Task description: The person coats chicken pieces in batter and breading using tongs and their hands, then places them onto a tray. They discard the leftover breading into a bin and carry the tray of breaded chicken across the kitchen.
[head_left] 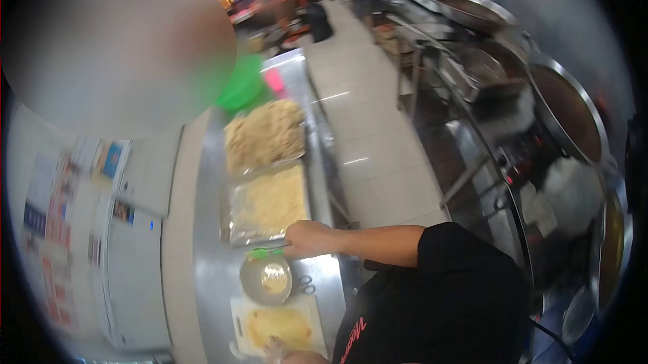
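My right hand (312, 239) has its grip closed around the thin handle of a green-headed tool (265, 253), and the head sits at the far rim of the bowl (247, 284), the side by the tray. It is too blurred for me to say whether that head is a brush or a spatula. I'd hold the handle lightly, low over the bowl, and let the excess run off against the inner wall; the pale yellow contents look runny, so a loaded head could well drip on the way across.

My left hand (277, 349) is at the near edge of the flat yellow sheet (278, 319), which lies on the white board (314, 311) just beside the bowl. I can't tell whether those fingers pinch the edge or only rest there. The sheet looks soft, so I'd steady it with flat fingers and work in thin, even strokes, without digging in.

Further out, two small rings (307, 285) lie on the metal table (214, 263) close by the bowl; my wrist should clear them. Beyond the bowl, the tray of yellow crumbs (273, 198) is near my right forearm, so I'd lift the elbow a little.
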{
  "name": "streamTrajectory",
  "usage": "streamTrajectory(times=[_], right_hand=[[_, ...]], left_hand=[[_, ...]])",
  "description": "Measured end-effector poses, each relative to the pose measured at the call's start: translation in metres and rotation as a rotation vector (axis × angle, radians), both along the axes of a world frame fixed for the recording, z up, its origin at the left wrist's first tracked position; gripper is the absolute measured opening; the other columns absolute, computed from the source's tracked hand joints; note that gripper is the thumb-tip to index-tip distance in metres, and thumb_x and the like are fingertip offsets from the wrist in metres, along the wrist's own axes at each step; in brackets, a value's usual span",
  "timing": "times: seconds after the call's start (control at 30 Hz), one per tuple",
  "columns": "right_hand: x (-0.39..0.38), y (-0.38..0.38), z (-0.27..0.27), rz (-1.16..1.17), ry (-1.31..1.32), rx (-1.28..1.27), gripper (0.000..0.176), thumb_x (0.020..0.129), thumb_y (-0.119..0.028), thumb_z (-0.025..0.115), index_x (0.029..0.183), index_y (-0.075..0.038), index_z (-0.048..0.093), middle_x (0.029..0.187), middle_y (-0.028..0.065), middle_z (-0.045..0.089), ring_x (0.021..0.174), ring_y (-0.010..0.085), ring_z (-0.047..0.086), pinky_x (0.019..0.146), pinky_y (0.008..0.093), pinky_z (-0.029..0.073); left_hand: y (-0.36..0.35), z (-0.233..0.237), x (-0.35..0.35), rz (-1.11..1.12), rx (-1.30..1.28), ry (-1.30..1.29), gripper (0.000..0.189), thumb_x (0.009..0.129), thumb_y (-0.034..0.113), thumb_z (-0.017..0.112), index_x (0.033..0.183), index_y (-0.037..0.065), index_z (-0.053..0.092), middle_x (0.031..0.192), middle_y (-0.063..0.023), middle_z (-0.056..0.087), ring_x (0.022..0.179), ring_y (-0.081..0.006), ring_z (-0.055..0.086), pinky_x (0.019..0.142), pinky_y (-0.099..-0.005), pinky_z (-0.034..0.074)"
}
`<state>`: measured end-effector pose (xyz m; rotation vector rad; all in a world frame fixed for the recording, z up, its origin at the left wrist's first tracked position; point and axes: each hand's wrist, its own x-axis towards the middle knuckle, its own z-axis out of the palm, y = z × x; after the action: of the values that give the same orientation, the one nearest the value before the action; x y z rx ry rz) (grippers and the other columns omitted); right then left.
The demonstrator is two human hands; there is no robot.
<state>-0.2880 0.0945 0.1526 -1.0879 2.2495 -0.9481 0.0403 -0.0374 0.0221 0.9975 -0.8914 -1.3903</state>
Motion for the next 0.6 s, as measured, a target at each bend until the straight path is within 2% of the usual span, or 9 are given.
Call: streamTrajectory(times=[0.1, 0.17, 0.27, 0.3, 0.33, 0.43, 0.47, 0.53, 0.6], right_hand=[[-0.035, 0.061, 0.015, -0.303, -0.007, -0.171, 0.034, 0.08, -0.034, 0.068, 0.085, 0.0, 0.073, 0.082, 0.0236, 0.069, 0.079, 0.0398, 0.068, 0.072, 0.0488, 0.053], [-0.051, 0.127, 0.055, -0.519, 0.102, -0.206, 0.033, 0.079, -0.035, 0.069, 0.08, -0.002, 0.072, 0.074, 0.0228, 0.066, 0.072, 0.0383, 0.067, 0.067, 0.0481, 0.052], [-0.076, 0.245, 0.071, -0.929, 0.304, -0.236, 0.033, 0.078, -0.036, 0.073, 0.079, -0.003, 0.071, 0.075, 0.0205, 0.067, 0.068, 0.0351, 0.066, 0.065, 0.0459, 0.051], [-0.065, 0.285, 0.104, -1.099, 0.277, -0.146, 0.032, 0.079, -0.036, 0.072, 0.08, -0.004, 0.072, 0.076, 0.0179, 0.069, 0.07, 0.0339, 0.067, 0.067, 0.0444, 0.052], [-0.055, 0.324, 0.122, -1.231, 0.409, -0.063, 0.031, 0.081, -0.036, 0.07, 0.082, -0.006, 0.073, 0.077, 0.0153, 0.07, 0.073, 0.0332, 0.068, 0.069, 0.0439, 0.053], [-0.021, 0.42, 0.162, -1.62, 0.59, 0.201, 0.036, 0.083, -0.038, 0.064, 0.086, -0.004, 0.074, 0.083, 0.019, 0.071, 0.081, 0.0363, 0.069, 0.075, 0.0479, 0.054], [-0.014, 0.455, 0.166, -1.685, 0.68, 0.387, 0.036, 0.083, -0.037, 0.064, 0.087, -0.003, 0.074, 0.087, 0.0196, 0.071, 0.085, 0.0381, 0.069, 0.078, 0.0494, 0.054], [0.006, 0.504, 0.18, -1.833, 0.645, 0.544, 0.034, 0.084, -0.034, 0.067, 0.095, -0.001, 0.073, 0.097, 0.023, 0.071, 0.093, 0.0401, 0.069, 0.082, 0.05, 0.054], [0.022, 0.537, 0.186, -1.844, 0.644, 0.629, 0.033, 0.085, -0.03, 0.068, 0.098, 0.0, 0.072, 0.1, 0.0236, 0.071, 0.096, 0.04, 0.069, 0.085, 0.0497, 0.054]], left_hand=[[-0.017, 0.007, -0.052, -0.158, -0.063, -0.098, 0.057, 0.106, 0.034, 0.042, 0.146, -0.006, 0.036, 0.141, -0.0251, 0.05, 0.13, -0.0339, 0.051, 0.117, -0.0462, 0.035], [-0.024, 0.011, -0.085, -0.263, -0.106, -0.144, 0.057, 0.105, 0.034, 0.042, 0.146, -0.006, 0.036, 0.142, -0.0248, 0.049, 0.13, -0.0338, 0.051, 0.117, -0.0464, 0.035], [-0.026, 0.014, -0.129, -0.401, -0.159, -0.188, 0.057, 0.105, 0.034, 0.042, 0.146, -0.005, 0.036, 0.142, -0.0243, 0.049, 0.13, -0.0336, 0.051, 0.116, -0.0467, 0.035], [-0.025, 0.014, -0.142, -0.443, -0.176, -0.2, 0.057, 0.105, 0.034, 0.042, 0.146, -0.005, 0.036, 0.142, -0.0242, 0.049, 0.13, -0.0336, 0.05, 0.116, -0.0468, 0.035], [-0.024, 0.014, -0.154, -0.476, -0.188, -0.209, 0.057, 0.105, 0.034, 0.042, 0.147, -0.005, 0.036, 0.143, -0.024, 0.049, 0.13, -0.0335, 0.05, 0.116, -0.0469, 0.035], [-0.024, 0.01, -0.182, -0.559, -0.225, -0.237, 0.057, 0.105, 0.034, 0.042, 0.147, -0.005, 0.036, 0.143, -0.0236, 0.049, 0.131, -0.0333, 0.05, 0.116, -0.0471, 0.035], [-0.025, 0.009, -0.189, -0.583, -0.235, -0.245, 0.057, 0.105, 0.034, 0.042, 0.147, -0.005, 0.036, 0.143, -0.0234, 0.049, 0.131, -0.0333, 0.05, 0.116, -0.0472, 0.035], [-0.027, 0.007, -0.202, -0.616, -0.253, -0.257, 0.057, 0.105, 0.034, 0.042, 0.147, -0.005, 0.036, 0.144, -0.0231, 0.048, 0.131, -0.0332, 0.05, 0.116, -0.0474, 0.035], [-0.03, 0.002, -0.211, -0.646, -0.273, -0.276, 0.057, 0.105, 0.034, 0.042, 0.147, -0.004, 0.036, 0.144, -0.0228, 0.048, 0.131, -0.0331, 0.05, 0.116, -0.0476, 0.035]])
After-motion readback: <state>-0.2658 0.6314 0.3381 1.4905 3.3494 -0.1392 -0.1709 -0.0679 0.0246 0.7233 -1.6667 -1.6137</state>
